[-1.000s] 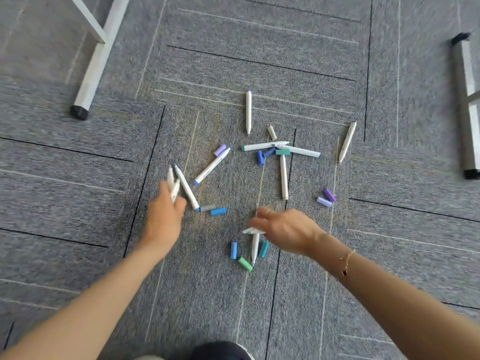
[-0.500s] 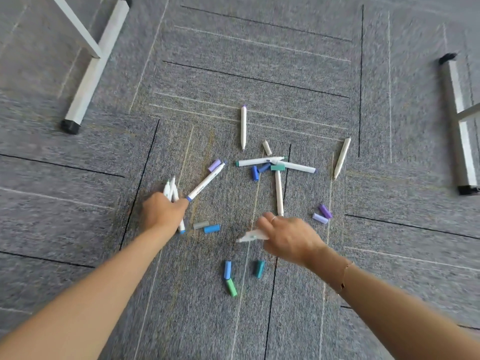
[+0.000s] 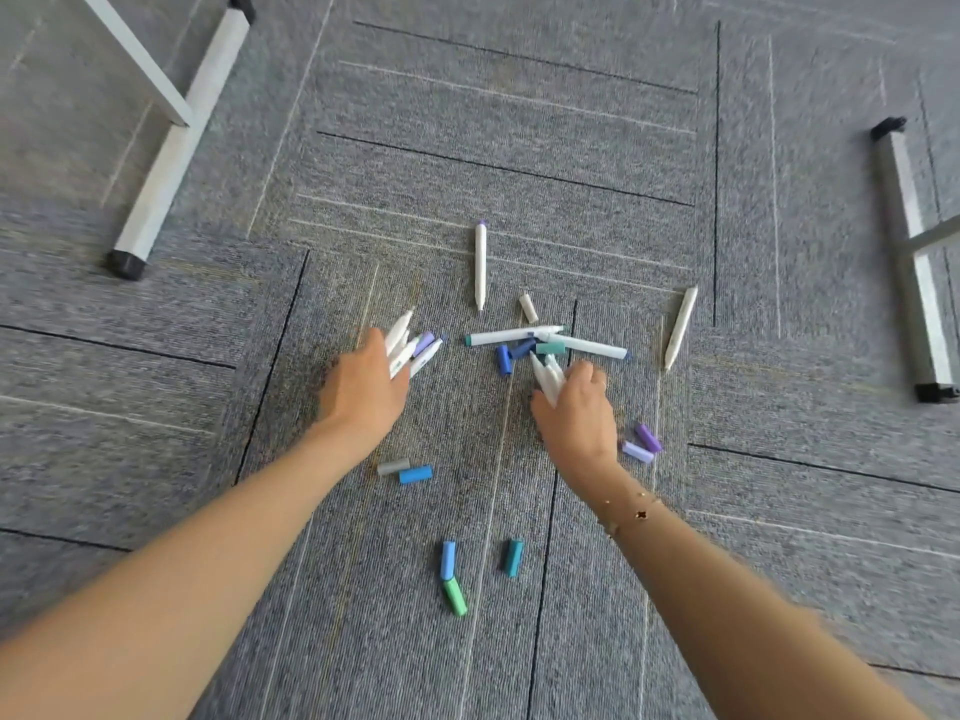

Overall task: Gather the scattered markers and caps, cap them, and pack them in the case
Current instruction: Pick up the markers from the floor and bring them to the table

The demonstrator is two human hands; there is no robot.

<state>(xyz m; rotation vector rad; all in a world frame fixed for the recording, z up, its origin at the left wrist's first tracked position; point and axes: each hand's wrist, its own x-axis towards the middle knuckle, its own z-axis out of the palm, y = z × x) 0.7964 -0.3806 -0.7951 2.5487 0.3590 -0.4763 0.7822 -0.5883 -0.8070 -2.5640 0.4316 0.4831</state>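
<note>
1. Left hand [image 3: 363, 392] grips a bundle of white markers [image 3: 408, 345].
2. Right hand [image 3: 574, 407] clutches more markers [image 3: 545, 374].
3. Loose caps [image 3: 415, 474] and pens [image 3: 480, 265] lie scattered on the carpet floor [image 3: 519, 148].

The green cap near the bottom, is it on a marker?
No. The green cap lies loose on the carpet, touching a blue cap.

Bare carpet [image 3: 493, 148] lies open beyond the lone marker [image 3: 480, 265] — frame legs [image 3: 171, 148] flank both sides.
</note>
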